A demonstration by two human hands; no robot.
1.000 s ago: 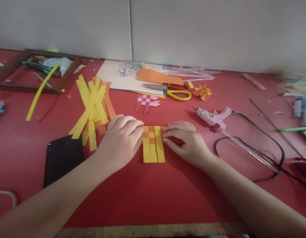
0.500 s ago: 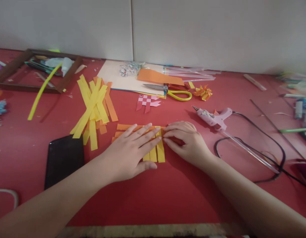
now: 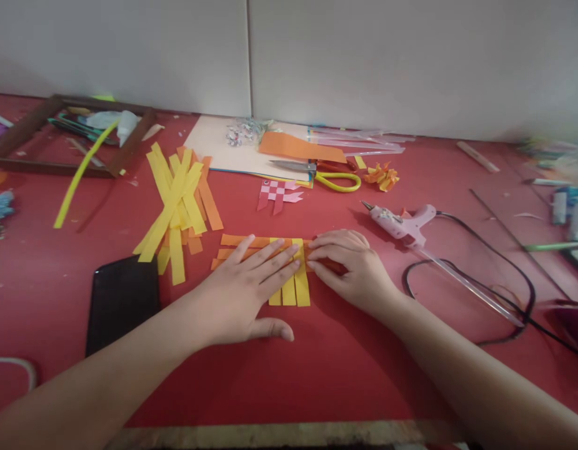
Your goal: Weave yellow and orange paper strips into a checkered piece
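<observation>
A small weave of yellow and orange paper strips [image 3: 295,287] lies on the red table in front of me. My left hand [image 3: 244,294] rests flat on it, fingers stretched out over the strips and thumb spread toward me. My right hand [image 3: 349,265] is at the weave's right edge, its fingers curled and pinched on the ends of the orange strips. Orange strip ends [image 3: 232,240] stick out to the left, beyond my left fingers.
A loose pile of yellow and orange strips [image 3: 179,200] lies to the left, a black phone [image 3: 122,300] below it. Behind are a pink woven piece [image 3: 277,194], yellow-handled scissors [image 3: 326,175] and paper sheets [image 3: 227,147]. A pink glue gun [image 3: 403,225] with cable lies right.
My left hand went from curled at the weave's left edge to lying flat over it, uncovering the orange strip ends on the left. The thumb has spread out more. My right hand stayed put.
</observation>
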